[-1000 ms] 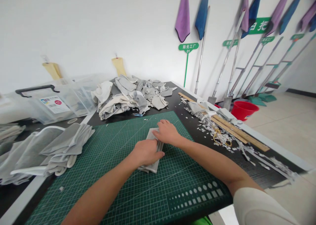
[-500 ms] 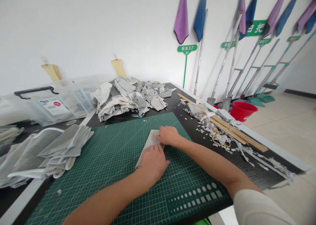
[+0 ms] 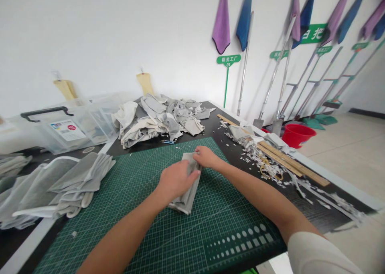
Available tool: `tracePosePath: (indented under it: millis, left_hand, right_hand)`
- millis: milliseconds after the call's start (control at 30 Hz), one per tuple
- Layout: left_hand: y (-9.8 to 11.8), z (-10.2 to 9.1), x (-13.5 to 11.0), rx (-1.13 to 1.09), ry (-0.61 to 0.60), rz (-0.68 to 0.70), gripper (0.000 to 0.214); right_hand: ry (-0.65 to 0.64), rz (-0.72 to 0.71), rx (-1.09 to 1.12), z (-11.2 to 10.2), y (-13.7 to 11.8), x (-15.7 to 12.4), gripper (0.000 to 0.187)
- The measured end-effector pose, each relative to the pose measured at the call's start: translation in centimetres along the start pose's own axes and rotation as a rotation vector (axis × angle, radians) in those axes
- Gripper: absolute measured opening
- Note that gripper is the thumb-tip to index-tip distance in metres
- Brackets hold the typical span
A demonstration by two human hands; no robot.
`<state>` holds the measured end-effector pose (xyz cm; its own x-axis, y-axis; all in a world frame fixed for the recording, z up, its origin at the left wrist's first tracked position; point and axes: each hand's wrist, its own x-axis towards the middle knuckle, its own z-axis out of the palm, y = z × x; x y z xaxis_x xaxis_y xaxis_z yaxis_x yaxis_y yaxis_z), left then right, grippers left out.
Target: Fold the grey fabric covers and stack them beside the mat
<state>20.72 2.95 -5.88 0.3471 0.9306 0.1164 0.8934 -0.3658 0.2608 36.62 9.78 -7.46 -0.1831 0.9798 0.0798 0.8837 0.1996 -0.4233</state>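
Left hand [image 3: 177, 180] has slid up from the lower end of the folded grey fabric strip [image 3: 187, 204] and now sits across its middle, so the lower end pokes out beneath the palm. Its fingers lie closed together over the cloth, pressing it down against the green cutting mat [image 3: 237, 210], apparently to stop the layers creeping apart. Right hand [image 3: 206, 157] is curled at the strip's upper end, its fingertips [image 3: 195, 152] bearing on the top edge. Its thumb is hidden, so whether it truly pinches or only presses, I cannot tell. With the hands at opposite ends, the strip stays pinned and taut along its length.

The strip lies on the mat's upper half, nearer its right edge, slanting across the printed grid, where the flat surface gives firm backing. To the left, beyond the mat's left edge, a stack of grey fabric pieces with white binding [image 3: 57, 186] lies on the black table [image 3: 212, 121]. Past the mat's far edge, a heap of crumpled grey and cream cloth [image 3: 153, 119] sits beside small blue-handled snips [image 3: 167, 142]. Along the table's right edge, pale fabric scraps [image 3: 255, 154] surround gold-coloured scissors [image 3: 267, 170] and wooden rulers [image 3: 288, 162], all kept off the mat and out of the hands' way.
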Motion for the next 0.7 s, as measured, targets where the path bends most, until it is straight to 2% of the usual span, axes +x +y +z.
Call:
tracePosePath:
  millis: [100, 167, 233, 300, 400, 500, 567, 700]
  left_hand:
    - [-2.4, 0.2, 1.8, -0.186, 0.300, -0.070, 0.058]
    - [-3.7, 1.2, 2.7, -0.382, 0.386, -0.057, 0.071]
    - [-4.4, 1.9, 3.3, -0.653, 0.358, -0.036, 0.076]
    - [-4.5, 2.1, 3.5, -0.898, 0.273, 0.006, 0.071]
    - [-3.9, 1.5, 3.1, -1.000, 0.222, 0.080, 0.056]
    - [-3.3, 0.6, 2.3, -0.921, 0.262, 0.048, 0.037]
    - [-2.9, 0.1, 1.9, -0.910, 0.296, 0.028, 0.034]
    - [-1.9, -0.7, 1.0, -1.026, 0.431, 0.016, 0.035]
  right_hand:
    - [0.159, -0.105, 0.106, -1.0, -0.5, -0.3, 0.025]
    - [0.276, -0.178, 0.213, -1.8, -0.8, -0.8, 0.021]
    - [0.364, -0.236, 0.300, -2.8, -1.2, -1.5, 0.019]
    - [0.423, -0.301, 0.353, -3.6, -1.6, -2.2, 0.018]
    - [0.482, -0.433, 0.409, -4.4, -2.2, -3.3, 0.016]
    - [0.468, -0.551, 0.528, -4.5, -2.6, -3.7, 0.022]
    - [0.397, -0.578, 0.691, -4.2, -2.8, -3.7, 0.038]
    - [0.251, -0.530, 1.007, -3.5, -3.0, -3.3, 0.074]
